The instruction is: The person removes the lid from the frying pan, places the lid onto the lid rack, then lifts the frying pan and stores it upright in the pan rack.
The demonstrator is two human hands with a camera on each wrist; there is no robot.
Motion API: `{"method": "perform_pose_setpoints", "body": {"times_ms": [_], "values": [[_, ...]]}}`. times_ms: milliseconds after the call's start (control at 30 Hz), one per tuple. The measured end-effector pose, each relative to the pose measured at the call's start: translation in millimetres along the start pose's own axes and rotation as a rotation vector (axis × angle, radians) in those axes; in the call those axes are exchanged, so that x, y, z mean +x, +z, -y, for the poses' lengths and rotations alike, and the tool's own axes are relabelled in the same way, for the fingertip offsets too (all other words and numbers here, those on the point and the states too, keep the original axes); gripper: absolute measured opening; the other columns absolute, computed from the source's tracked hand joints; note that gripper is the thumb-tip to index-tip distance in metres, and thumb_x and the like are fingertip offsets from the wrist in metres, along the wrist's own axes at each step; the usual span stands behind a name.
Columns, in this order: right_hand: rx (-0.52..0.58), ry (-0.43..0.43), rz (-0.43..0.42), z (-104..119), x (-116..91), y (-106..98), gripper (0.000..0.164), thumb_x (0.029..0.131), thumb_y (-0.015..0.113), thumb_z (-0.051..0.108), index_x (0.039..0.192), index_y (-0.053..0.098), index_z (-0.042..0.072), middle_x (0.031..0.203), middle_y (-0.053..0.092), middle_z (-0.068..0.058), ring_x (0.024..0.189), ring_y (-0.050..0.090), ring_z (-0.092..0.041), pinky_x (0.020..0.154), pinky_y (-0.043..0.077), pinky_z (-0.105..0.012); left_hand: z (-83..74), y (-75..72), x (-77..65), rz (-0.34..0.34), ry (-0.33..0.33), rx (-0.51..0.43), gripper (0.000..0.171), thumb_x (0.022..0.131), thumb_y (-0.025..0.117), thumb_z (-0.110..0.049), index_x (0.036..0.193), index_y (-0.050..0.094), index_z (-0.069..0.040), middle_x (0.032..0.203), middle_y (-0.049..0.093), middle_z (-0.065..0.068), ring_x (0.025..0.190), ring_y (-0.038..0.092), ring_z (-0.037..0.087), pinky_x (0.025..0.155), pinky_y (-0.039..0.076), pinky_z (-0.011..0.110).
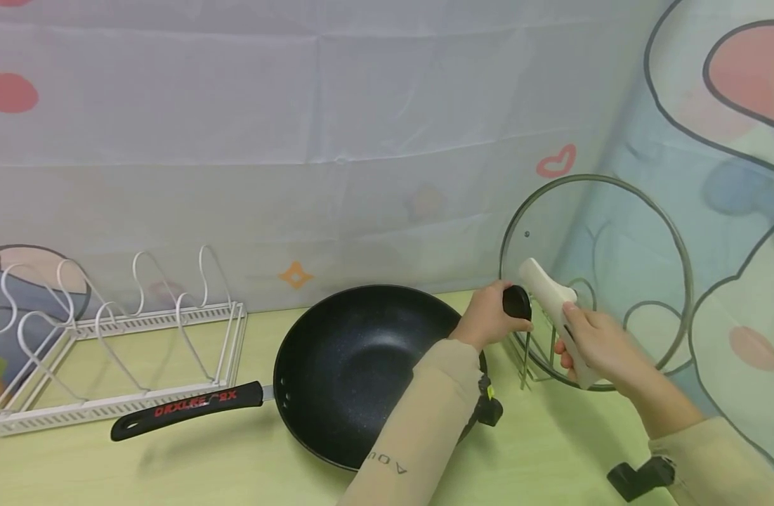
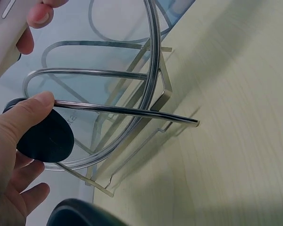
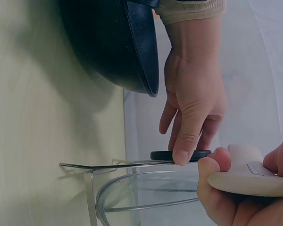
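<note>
Head view took in what neither wrist camera showed: the white wire rack [image 1: 109, 405] with looped dividers, far left, beside your wide black wok [image 1: 362, 365] and its long black handle [image 1: 191, 411] lettered in red. Left wrist view brought the silver metal wire rack [image 2: 122, 111] up close, its feet on the pale yellow-green tabletop [image 1: 235, 464]. Right wrist view gave the wok's outer side and, at a steep slant, the round clear glass lid [image 1: 614, 239] with its metal rim.

Your left forearm lay across the wok in a light beige sleeve [image 1: 425, 414], and your left hand [image 1: 486, 314] pinched the flat, rounded black piece [image 2: 49, 136] between thumb and fingers, the thumb tip just beside the nearest loop. Whether that piece was fastened to the lid could not be told. Your right forearm came from the lower right, the fingers of your right hand [image 1: 598, 348] curled around the smooth white handheld tool [image 1: 554, 302], its upper end slanting left, near the black piece. Beyond the tool, the lid stood upright in the metal rack, right of the wok; contact between tool and glass could not be made out.

Counted up: two hands, one wok, one lid, one tool, one black piece, two racks, and three loops on the metal one.
</note>
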State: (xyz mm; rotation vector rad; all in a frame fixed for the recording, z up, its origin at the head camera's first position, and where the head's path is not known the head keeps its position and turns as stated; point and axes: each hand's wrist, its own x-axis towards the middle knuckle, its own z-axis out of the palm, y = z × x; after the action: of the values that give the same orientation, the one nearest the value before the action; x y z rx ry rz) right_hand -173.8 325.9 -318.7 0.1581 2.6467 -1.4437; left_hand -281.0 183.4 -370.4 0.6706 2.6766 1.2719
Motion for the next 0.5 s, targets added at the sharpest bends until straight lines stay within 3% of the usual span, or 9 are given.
{"method": "perform_pose_setpoints", "body": {"times_ms": [500], "values": [[0.034,0.013,-0.01,-0.7,14.5,8.0,0.072,0.099,0.015,0.054,0.117,0.04,-0.011,0.074,0.057,-0.007,0.058,0.058,-0.017,0.054,0.054,-0.039,-1.1,-2.3,-0.8,0.001,0.002,-0.014,0.079,0.074,0.08,-0.033,0.141,0.043,-0.016,0.14,0.05,0.0,0.127,0.05,0.016,0.1,0.045,0.028]]}}
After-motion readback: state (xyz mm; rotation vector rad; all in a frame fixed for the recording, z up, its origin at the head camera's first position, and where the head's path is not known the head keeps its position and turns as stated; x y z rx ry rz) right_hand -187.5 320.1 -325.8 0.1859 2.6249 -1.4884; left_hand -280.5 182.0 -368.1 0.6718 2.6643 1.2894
